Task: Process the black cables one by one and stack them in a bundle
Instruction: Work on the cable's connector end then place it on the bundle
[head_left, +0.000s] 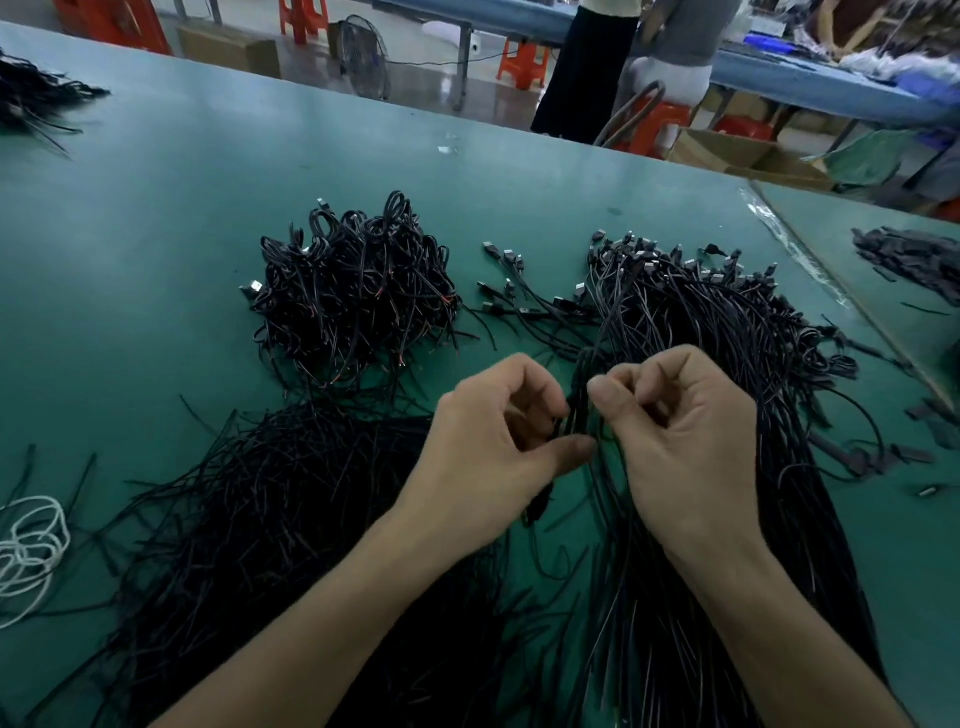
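The left hand (493, 447) and right hand (696, 441) are pinching one black cable (577, 400) toward the bench's (156, 234) near edge — it is looking light and floppy, probably best held near its end.

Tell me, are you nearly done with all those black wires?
Not nearly. The looped heap on the green table looks finished. The left hand and right hand pinch one black cable between them. The long pile with plugs on the right looks unprocessed, so plenty is left.
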